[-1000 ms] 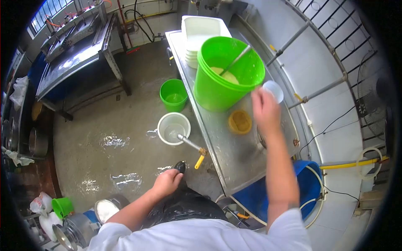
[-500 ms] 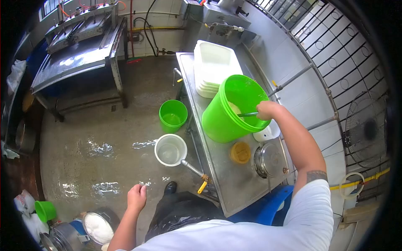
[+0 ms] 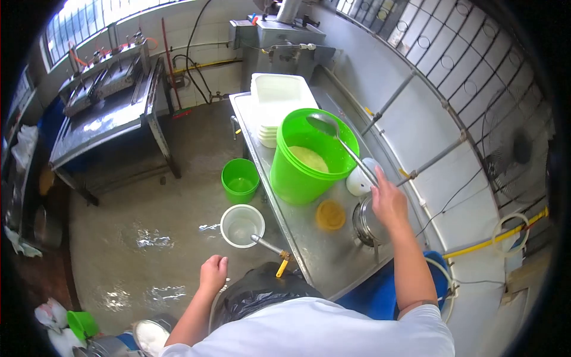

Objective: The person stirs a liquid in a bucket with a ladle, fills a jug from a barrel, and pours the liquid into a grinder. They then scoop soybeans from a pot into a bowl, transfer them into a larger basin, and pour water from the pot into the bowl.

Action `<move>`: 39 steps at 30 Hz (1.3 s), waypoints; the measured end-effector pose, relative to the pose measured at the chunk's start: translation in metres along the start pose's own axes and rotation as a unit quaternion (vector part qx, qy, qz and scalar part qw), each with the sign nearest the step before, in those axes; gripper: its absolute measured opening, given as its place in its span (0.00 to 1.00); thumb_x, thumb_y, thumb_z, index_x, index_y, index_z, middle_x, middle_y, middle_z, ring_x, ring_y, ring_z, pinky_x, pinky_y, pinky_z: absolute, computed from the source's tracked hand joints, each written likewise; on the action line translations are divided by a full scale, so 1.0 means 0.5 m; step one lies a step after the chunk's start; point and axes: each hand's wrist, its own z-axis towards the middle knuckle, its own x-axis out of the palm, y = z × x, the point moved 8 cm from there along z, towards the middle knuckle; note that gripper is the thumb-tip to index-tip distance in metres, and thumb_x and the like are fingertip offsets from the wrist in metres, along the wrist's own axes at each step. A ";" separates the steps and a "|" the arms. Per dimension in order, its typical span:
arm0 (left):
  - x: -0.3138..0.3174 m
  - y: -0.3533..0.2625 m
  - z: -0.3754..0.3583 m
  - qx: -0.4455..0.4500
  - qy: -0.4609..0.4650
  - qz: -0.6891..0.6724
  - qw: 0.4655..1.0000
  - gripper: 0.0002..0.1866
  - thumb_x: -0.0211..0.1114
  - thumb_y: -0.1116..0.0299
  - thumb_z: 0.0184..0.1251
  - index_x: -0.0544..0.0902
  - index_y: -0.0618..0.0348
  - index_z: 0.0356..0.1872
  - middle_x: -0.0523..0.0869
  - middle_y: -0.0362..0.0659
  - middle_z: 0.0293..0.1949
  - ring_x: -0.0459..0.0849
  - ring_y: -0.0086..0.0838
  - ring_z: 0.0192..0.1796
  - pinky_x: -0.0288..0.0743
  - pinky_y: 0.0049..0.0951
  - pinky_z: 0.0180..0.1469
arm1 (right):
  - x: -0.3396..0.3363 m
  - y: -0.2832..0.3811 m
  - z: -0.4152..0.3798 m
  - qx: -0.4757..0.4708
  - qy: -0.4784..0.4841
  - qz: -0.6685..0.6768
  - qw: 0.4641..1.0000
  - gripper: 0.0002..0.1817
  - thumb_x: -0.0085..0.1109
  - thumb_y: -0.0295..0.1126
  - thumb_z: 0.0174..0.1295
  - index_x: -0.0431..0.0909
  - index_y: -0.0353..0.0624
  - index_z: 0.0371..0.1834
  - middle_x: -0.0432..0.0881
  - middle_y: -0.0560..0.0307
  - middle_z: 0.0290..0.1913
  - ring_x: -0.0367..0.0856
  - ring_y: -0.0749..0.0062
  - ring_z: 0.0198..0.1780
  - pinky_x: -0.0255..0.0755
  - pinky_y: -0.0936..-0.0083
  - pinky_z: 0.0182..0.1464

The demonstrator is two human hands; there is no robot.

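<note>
My right hand (image 3: 389,203) is wrapped round the long metal handle of a ladle (image 3: 324,124). The ladle's bowl is raised over the rim of a big green bucket (image 3: 291,181), which holds a pale yellowish substance (image 3: 308,158). Curled closed with nothing seen in it, my left hand (image 3: 213,273) hangs in front of me, away from the table. Near the bucket stand a small tub with a yellow-brown top (image 3: 331,215), a round steel pot (image 3: 366,221) and a white container (image 3: 360,178).
Stacked white trays (image 3: 284,98) sit at the far end of the metal table (image 3: 318,262). A tap with a yellow handle (image 3: 283,266) juts from its edge. A green pail (image 3: 240,180) and a white pail (image 3: 242,226) stand on the wet floor. A blue bin (image 3: 377,291) is at the right.
My right hand has lifted the ladle out of the green bucket and drawn back toward me. My view has tilted up slightly. The left hand stays closed.
</note>
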 end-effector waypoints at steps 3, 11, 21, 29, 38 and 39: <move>0.048 -0.030 -0.002 0.022 0.034 0.015 0.999 0.16 0.65 0.59 0.75 0.87 0.64 0.40 0.89 0.60 0.38 0.88 0.56 0.44 0.80 0.49 0.48 | 0.095 -0.042 -0.043 -0.009 -0.007 0.029 0.999 0.31 0.60 0.36 0.72 0.68 0.57 0.79 0.87 0.42 0.39 0.87 0.41 0.39 0.80 0.47 0.41; 0.094 -0.150 -0.025 0.088 0.049 0.038 0.994 0.15 0.65 0.60 0.75 0.87 0.65 0.41 0.89 0.60 0.39 0.88 0.56 0.44 0.81 0.48 0.49 | 0.071 -0.038 -0.032 -0.022 0.034 0.062 0.997 0.27 0.54 0.39 0.75 0.71 0.55 0.77 0.87 0.42 0.35 0.86 0.38 0.35 0.81 0.45 0.40; 0.146 -0.230 -0.031 0.158 0.062 0.052 0.984 0.14 0.64 0.64 0.77 0.87 0.67 0.41 0.89 0.56 0.33 0.88 0.42 0.36 0.80 0.40 0.43 | 0.112 -0.047 -0.119 0.038 -0.002 0.134 0.990 0.29 0.49 0.35 0.76 0.66 0.48 0.80 0.84 0.40 0.35 0.87 0.45 0.33 0.79 0.48 0.33; 0.214 -0.286 -0.052 0.199 0.109 0.088 0.970 0.13 0.65 0.65 0.77 0.86 0.68 0.39 0.87 0.53 0.29 0.84 0.36 0.30 0.78 0.38 0.38 | 0.144 -0.047 -0.175 0.033 -0.004 0.178 0.983 0.29 0.50 0.32 0.72 0.70 0.41 0.77 0.86 0.40 0.36 0.89 0.46 0.35 0.83 0.52 0.35; 0.307 -0.371 -0.044 0.139 0.185 -0.026 0.972 0.18 0.62 0.60 0.81 0.82 0.65 0.34 0.80 0.38 0.22 0.76 0.23 0.20 0.72 0.28 0.24 | 0.102 -0.088 -0.177 0.066 -0.004 0.249 0.966 0.28 0.54 0.35 0.73 0.70 0.44 0.75 0.87 0.41 0.41 0.88 0.42 0.38 0.81 0.49 0.38; 0.305 -0.434 -0.062 0.123 0.243 0.011 0.962 0.19 0.58 0.56 0.85 0.84 0.64 0.45 0.85 0.40 0.32 0.81 0.24 0.30 0.78 0.29 0.33 | 0.111 -0.071 -0.186 0.057 -0.003 0.252 0.966 0.28 0.54 0.35 0.73 0.70 0.44 0.75 0.87 0.41 0.41 0.88 0.42 0.38 0.81 0.49 0.38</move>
